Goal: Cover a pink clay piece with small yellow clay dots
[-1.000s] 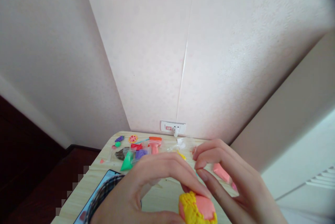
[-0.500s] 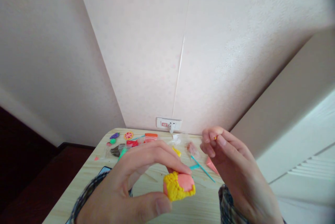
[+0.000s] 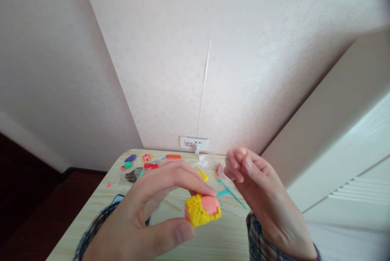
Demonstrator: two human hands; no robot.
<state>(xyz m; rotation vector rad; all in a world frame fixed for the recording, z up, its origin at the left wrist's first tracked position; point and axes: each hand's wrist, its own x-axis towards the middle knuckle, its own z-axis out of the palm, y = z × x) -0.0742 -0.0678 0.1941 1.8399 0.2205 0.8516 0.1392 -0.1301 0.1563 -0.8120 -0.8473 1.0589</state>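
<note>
My left hand (image 3: 158, 208) is closed, thumb and fingers gripping a lump of pink modelling clay (image 3: 210, 204) above the table. Bumpy yellow clay (image 3: 198, 212) covers its left side and lower edge, while smooth pink shows at the upper right. To the right, my right hand (image 3: 256, 183) is raised with thumb and fingertips pinched together. The tiny yellow bit of clay seen there a moment ago is hardly visible between the fingertips now. A gap separates my right hand from the lump.
On the wooden table (image 3: 79, 228) lie turquoise sticks (image 3: 233, 194), yellow clay (image 3: 203, 175), clear bags, an orange piece (image 3: 173, 156), a round red slice shape (image 3: 146, 157) and a purple grape-like shape (image 3: 130, 158). Behind stands a wall with a socket (image 3: 194, 143); a white cabinet (image 3: 350, 131) is at right.
Both hands and the table appear slightly further left, as the view has shifted. The fingertips of my right hand have turned, so the tiny yellow bit shows less. My left hand keeps its grip.
</note>
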